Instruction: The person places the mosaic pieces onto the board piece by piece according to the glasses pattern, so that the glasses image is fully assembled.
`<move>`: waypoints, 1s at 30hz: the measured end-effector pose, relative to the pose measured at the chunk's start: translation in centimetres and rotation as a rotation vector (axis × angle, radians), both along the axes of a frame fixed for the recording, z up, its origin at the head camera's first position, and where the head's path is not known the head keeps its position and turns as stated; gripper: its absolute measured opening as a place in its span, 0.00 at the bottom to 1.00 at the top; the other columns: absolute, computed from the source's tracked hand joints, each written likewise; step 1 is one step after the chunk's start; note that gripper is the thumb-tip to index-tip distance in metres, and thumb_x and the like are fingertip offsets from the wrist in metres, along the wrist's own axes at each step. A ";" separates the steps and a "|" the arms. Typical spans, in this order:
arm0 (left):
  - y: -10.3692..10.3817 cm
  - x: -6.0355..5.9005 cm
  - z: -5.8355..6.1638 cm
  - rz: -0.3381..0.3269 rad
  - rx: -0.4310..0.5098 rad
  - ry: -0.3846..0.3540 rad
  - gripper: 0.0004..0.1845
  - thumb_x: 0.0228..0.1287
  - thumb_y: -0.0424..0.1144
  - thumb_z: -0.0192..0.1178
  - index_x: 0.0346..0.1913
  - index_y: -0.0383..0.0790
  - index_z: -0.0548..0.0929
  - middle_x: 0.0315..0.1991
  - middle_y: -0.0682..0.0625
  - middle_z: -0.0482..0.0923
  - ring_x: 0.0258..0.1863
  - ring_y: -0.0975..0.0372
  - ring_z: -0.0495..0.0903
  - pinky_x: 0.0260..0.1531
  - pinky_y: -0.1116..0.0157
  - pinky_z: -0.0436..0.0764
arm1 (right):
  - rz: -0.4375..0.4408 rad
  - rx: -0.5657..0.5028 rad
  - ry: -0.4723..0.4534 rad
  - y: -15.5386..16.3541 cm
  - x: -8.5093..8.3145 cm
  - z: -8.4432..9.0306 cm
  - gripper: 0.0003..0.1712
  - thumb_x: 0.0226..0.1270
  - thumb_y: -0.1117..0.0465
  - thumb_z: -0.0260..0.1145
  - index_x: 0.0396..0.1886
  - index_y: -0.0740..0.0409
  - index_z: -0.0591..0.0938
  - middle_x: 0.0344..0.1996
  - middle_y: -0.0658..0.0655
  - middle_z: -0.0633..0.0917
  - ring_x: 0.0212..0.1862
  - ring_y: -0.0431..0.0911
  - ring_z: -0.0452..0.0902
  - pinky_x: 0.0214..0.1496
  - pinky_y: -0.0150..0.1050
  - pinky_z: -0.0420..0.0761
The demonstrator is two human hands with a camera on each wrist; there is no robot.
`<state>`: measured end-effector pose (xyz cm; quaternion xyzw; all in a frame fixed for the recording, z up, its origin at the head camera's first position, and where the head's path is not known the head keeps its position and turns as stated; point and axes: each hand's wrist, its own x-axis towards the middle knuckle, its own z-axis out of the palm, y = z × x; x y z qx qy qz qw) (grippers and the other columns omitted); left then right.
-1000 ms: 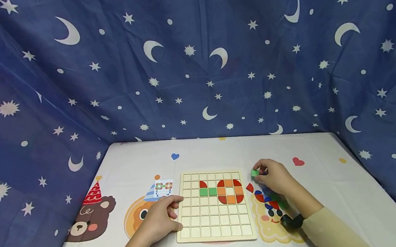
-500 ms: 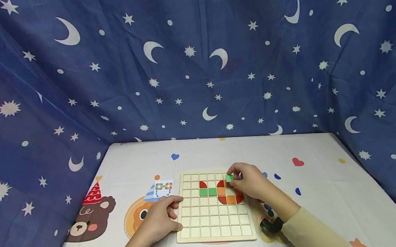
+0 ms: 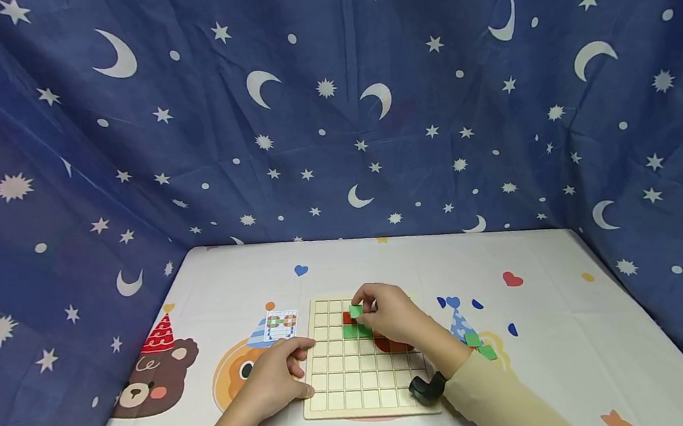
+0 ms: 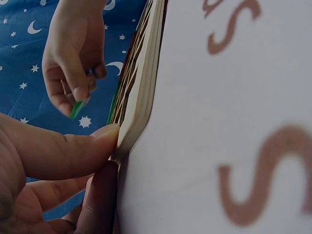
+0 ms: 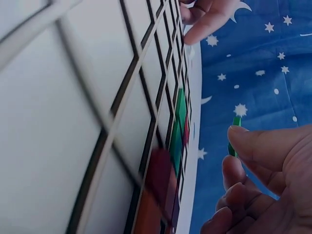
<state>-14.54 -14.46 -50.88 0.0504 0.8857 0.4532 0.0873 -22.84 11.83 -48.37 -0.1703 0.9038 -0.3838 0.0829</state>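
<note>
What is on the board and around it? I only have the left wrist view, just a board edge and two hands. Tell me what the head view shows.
Observer: The wooden grid board already carries green squares and a red quarter-circle piece in its upper rows.
Operator: Report the right hand.
Observer: The right hand pinches a green square tile above those placed pieces.
Operator: Say where the left hand sits.
Observer: The left hand grips the board's left edge, thumb on top.
Operator: List anything beside the board.
Observer: A small pattern card lies just left of the board's top corner; loose green pieces lie to its right.
</note>
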 end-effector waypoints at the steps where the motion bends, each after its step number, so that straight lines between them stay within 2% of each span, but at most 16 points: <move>1: 0.0 0.0 0.0 0.000 0.000 0.000 0.43 0.35 0.22 0.83 0.63 0.44 0.86 0.43 0.51 0.78 0.34 0.62 0.77 0.35 0.69 0.76 | 0.004 0.000 -0.003 -0.4 -0.1 0.0 0.12 0.71 0.63 0.75 0.50 0.46 0.86 0.35 0.48 0.80 0.30 0.43 0.74 0.31 0.37 0.76; 5: -0.1 -0.1 0.0 -0.001 0.000 -0.002 0.43 0.35 0.22 0.84 0.63 0.44 0.86 0.43 0.51 0.77 0.34 0.62 0.77 0.35 0.69 0.75 | 0.009 0.007 -0.006 -1.7 -0.5 -0.2 0.12 0.70 0.62 0.76 0.50 0.45 0.86 0.34 0.47 0.81 0.32 0.43 0.74 0.35 0.38 0.77; 11: -0.2 -0.1 0.0 -0.004 0.006 -0.010 0.43 0.35 0.22 0.84 0.63 0.44 0.86 0.43 0.51 0.77 0.35 0.61 0.77 0.35 0.69 0.75 | 0.012 0.025 -0.014 -3.3 -1.0 -0.7 0.12 0.69 0.61 0.77 0.49 0.46 0.86 0.32 0.47 0.81 0.29 0.41 0.73 0.37 0.39 0.78; 15: -0.2 -0.1 0.1 -0.005 0.008 -0.013 0.43 0.35 0.22 0.83 0.63 0.44 0.86 0.43 0.51 0.77 0.35 0.62 0.77 0.35 0.69 0.75 | 0.012 0.052 -0.015 -4.0 -1.2 -1.1 0.12 0.68 0.61 0.78 0.48 0.46 0.87 0.32 0.46 0.81 0.31 0.41 0.74 0.40 0.39 0.78; 30: -0.1 -0.1 0.0 -0.005 0.006 -0.003 0.43 0.35 0.22 0.83 0.62 0.44 0.86 0.43 0.52 0.77 0.34 0.62 0.77 0.35 0.69 0.75 | -0.019 0.097 -0.004 -4.6 -1.4 -1.7 0.12 0.64 0.62 0.80 0.44 0.51 0.88 0.28 0.48 0.80 0.30 0.42 0.72 0.38 0.38 0.74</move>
